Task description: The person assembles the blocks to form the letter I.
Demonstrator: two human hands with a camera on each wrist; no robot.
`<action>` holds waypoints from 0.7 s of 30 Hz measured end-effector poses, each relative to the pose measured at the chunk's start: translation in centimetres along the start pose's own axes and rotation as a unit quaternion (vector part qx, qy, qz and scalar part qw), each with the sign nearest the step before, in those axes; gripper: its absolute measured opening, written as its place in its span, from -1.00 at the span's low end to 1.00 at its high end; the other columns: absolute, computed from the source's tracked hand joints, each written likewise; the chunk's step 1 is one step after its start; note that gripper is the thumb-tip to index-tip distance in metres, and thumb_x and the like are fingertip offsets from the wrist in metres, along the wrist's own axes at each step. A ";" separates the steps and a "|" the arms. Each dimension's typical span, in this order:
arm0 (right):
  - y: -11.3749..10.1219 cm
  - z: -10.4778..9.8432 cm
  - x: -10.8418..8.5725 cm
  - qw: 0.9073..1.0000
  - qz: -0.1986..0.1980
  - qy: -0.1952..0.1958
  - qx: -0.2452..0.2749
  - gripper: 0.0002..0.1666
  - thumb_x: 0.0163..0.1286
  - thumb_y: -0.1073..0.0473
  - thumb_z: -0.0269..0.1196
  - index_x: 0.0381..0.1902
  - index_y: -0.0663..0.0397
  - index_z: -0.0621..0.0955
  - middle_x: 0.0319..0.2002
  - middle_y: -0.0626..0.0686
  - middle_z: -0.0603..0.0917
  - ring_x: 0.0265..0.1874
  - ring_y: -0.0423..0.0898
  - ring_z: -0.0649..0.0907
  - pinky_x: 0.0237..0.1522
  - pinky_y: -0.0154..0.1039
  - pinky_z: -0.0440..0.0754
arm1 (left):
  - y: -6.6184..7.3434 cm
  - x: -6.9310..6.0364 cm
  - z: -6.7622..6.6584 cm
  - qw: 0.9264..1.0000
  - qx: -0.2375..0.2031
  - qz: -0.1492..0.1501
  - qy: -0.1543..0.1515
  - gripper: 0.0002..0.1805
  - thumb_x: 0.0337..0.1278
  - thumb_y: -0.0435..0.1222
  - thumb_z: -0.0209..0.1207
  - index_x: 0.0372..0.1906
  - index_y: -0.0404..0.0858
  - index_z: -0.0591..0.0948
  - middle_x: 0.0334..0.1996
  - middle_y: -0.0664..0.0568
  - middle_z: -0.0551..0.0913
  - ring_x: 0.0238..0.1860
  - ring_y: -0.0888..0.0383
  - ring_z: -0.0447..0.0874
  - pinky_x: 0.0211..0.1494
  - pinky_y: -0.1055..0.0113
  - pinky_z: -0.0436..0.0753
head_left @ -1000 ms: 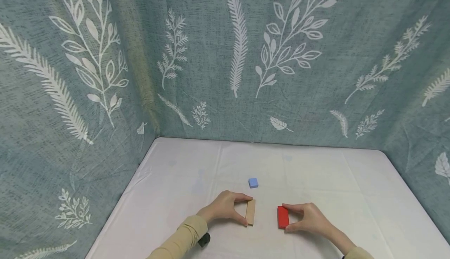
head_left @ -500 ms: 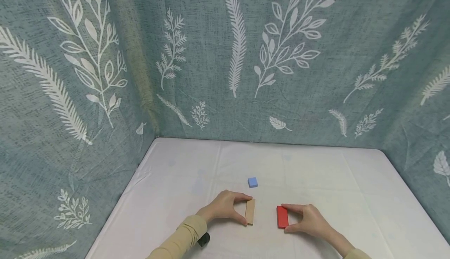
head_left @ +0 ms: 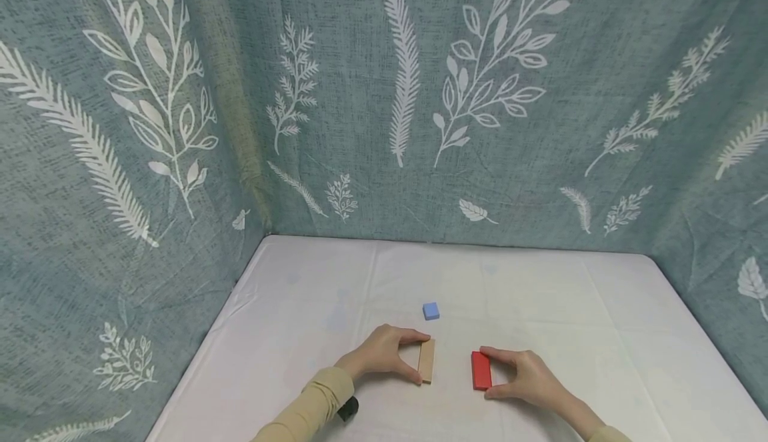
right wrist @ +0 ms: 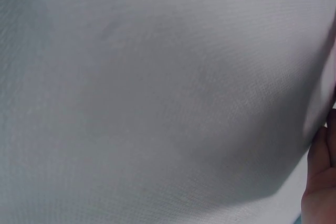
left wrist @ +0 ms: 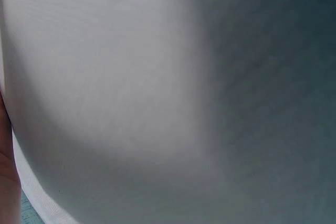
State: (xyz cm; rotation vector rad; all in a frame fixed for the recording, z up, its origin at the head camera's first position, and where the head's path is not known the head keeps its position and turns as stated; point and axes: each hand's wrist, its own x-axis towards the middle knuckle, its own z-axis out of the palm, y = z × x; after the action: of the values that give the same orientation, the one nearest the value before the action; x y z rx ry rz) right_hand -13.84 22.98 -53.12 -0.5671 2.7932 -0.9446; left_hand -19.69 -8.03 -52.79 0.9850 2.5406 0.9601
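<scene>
In the head view my left hand (head_left: 383,353) pinches a bare wooden block (head_left: 427,361) by its far and near ends, between fingertips and thumb. Across a short gap to the right, my right hand (head_left: 525,377) holds a red block (head_left: 481,371) the same way, end to end. Both oblong blocks are down at the table and stand apart, roughly parallel. Beyond the wooden block sits a small blue block (head_left: 431,311), touched by neither hand. The wrist views show mostly white cloth, with only a sliver of each hand at the edge.
A white cloth covers the table (head_left: 540,295). Behind and along the sides hangs a blue-green curtain (head_left: 360,95) with white leaf prints. A small black object (head_left: 348,409) shows under the left sleeve.
My right hand and the red block have crept very slightly leftward. The left hand keeps its grip on the wooden block, and the blue block stays put.
</scene>
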 end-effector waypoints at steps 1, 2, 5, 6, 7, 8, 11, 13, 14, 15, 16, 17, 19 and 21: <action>0.0 0.0 0.0 1.000 -0.001 0.000 0.000 -0.07 -0.15 -0.28 0.47 0.18 0.01 0.56 0.10 0.00 0.65 0.13 0.06 0.59 0.08 -0.05 0.61 | 0.0 0.0 0.0 1.000 0.001 0.000 0.000 -0.19 -0.42 0.03 0.52 0.16 -0.04 0.58 0.12 0.15 0.62 0.21 0.22 0.53 0.30 0.39 0.47; 0.0 0.0 0.0 1.000 -0.001 -0.001 0.001 -0.07 -0.15 -0.28 0.47 0.18 0.01 0.56 0.11 0.00 0.65 0.13 0.06 0.59 0.09 -0.06 0.61 | 0.0 0.0 0.0 1.000 0.002 0.000 0.000 -0.19 -0.42 0.03 0.52 0.16 -0.04 0.58 0.12 0.15 0.62 0.21 0.22 0.53 0.30 0.39 0.47; 0.1 0.0 0.0 1.000 -0.002 -0.001 0.002 -0.07 -0.15 -0.28 0.47 0.19 0.00 0.55 0.11 0.00 0.65 0.14 0.07 0.59 0.09 -0.06 0.61 | -0.1 0.0 0.0 1.000 0.001 0.000 -0.001 -0.19 -0.42 0.04 0.52 0.16 -0.04 0.58 0.12 0.15 0.62 0.21 0.22 0.53 0.30 0.39 0.47; 0.1 0.0 0.0 1.000 -0.003 -0.001 0.002 -0.07 -0.15 -0.29 0.47 0.19 0.00 0.55 0.11 0.00 0.65 0.14 0.07 0.59 0.08 -0.07 0.62 | -0.1 0.0 0.0 1.000 0.004 0.004 0.000 -0.20 -0.41 0.04 0.51 0.16 -0.04 0.58 0.12 0.15 0.62 0.21 0.21 0.53 0.30 0.38 0.47; 0.1 0.1 0.0 1.000 -0.003 -0.001 0.003 -0.07 -0.15 -0.29 0.47 0.19 0.00 0.55 0.11 0.00 0.65 0.14 0.06 0.59 0.08 -0.07 0.62 | -0.1 0.0 0.0 1.000 0.005 0.005 0.000 -0.20 -0.41 0.04 0.51 0.16 -0.04 0.58 0.12 0.14 0.62 0.21 0.21 0.53 0.30 0.38 0.47; 0.2 0.1 0.0 1.000 -0.003 -0.001 0.005 -0.07 -0.14 -0.28 0.46 0.19 0.00 0.55 0.11 0.00 0.64 0.14 0.07 0.59 0.08 -0.07 0.62 | -0.1 0.0 0.0 1.000 0.006 0.006 0.000 -0.20 -0.41 0.04 0.51 0.16 -0.04 0.57 0.12 0.15 0.62 0.21 0.21 0.53 0.30 0.38 0.47; 0.2 0.1 0.0 1.000 0.000 -0.002 0.011 -0.06 -0.14 -0.28 0.47 0.20 0.00 0.55 0.12 0.00 0.64 0.14 0.06 0.58 0.08 -0.07 0.62 | -0.1 0.0 0.0 1.000 0.009 0.009 0.001 -0.20 -0.41 0.04 0.51 0.16 -0.04 0.57 0.12 0.14 0.62 0.21 0.21 0.53 0.30 0.38 0.47; 0.1 0.1 0.0 1.000 0.001 -0.003 0.013 -0.06 -0.15 -0.28 0.47 0.20 -0.01 0.55 0.12 0.00 0.64 0.14 0.06 0.58 0.09 -0.07 0.61 | -0.1 -0.1 0.0 1.000 0.007 0.007 0.001 -0.20 -0.41 0.03 0.51 0.16 -0.04 0.57 0.12 0.15 0.62 0.21 0.22 0.52 0.30 0.39 0.47; 0.1 0.0 -0.1 1.000 0.001 -0.004 0.013 -0.06 -0.15 -0.28 0.47 0.20 -0.01 0.55 0.12 0.00 0.64 0.14 0.06 0.58 0.09 -0.06 0.61 | -0.1 0.0 0.0 1.000 0.008 0.008 0.001 -0.20 -0.41 0.03 0.51 0.16 -0.04 0.57 0.12 0.15 0.62 0.21 0.22 0.52 0.30 0.39 0.47; 0.1 0.0 -0.1 1.000 0.000 -0.004 0.013 -0.06 -0.15 -0.28 0.47 0.20 0.00 0.55 0.12 0.00 0.64 0.14 0.07 0.58 0.09 -0.06 0.61 | -0.1 -0.1 0.0 1.000 0.008 0.008 0.001 -0.20 -0.41 0.03 0.51 0.16 -0.04 0.57 0.12 0.15 0.62 0.21 0.22 0.53 0.30 0.39 0.47; 0.1 0.0 -0.1 1.000 0.000 -0.005 0.013 -0.06 -0.15 -0.28 0.47 0.20 0.00 0.54 0.12 0.00 0.64 0.14 0.07 0.58 0.09 -0.05 0.61 | -0.1 -0.1 0.0 1.000 0.009 0.008 0.000 -0.20 -0.41 0.04 0.51 0.16 -0.03 0.57 0.12 0.16 0.62 0.21 0.23 0.52 0.29 0.39 0.47; 0.1 0.0 -0.1 1.000 -0.002 -0.006 0.011 -0.06 -0.14 -0.28 0.47 0.20 0.00 0.54 0.12 0.01 0.64 0.14 0.07 0.58 0.08 -0.04 0.61 | -0.1 0.0 0.0 1.000 0.009 0.006 0.000 -0.20 -0.41 0.04 0.51 0.16 -0.03 0.57 0.12 0.16 0.62 0.21 0.23 0.52 0.29 0.40 0.48; 0.1 -0.1 -0.1 1.000 -0.006 -0.005 0.007 -0.06 -0.14 -0.30 0.46 0.20 0.00 0.54 0.12 0.01 0.64 0.14 0.07 0.58 0.08 -0.06 0.62 | -0.2 0.0 0.1 1.000 0.009 0.005 0.001 -0.20 -0.42 0.03 0.52 0.16 -0.03 0.57 0.12 0.17 0.62 0.21 0.24 0.52 0.29 0.40 0.48; 0.0 -0.1 -0.2 1.000 -0.010 -0.005 0.005 -0.05 -0.14 -0.30 0.45 0.20 0.01 0.54 0.12 0.01 0.64 0.13 0.07 0.58 0.08 -0.08 0.62 | -0.3 0.0 0.1 1.000 0.009 0.003 0.001 -0.20 -0.42 0.03 0.52 0.15 -0.03 0.58 0.11 0.17 0.62 0.21 0.24 0.52 0.29 0.41 0.47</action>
State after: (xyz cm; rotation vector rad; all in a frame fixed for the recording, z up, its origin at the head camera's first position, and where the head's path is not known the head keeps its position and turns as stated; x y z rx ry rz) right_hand -13.71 23.10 -53.07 -0.5972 2.7777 -0.9577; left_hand -19.74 -8.13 -53.07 0.9965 2.5548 0.9422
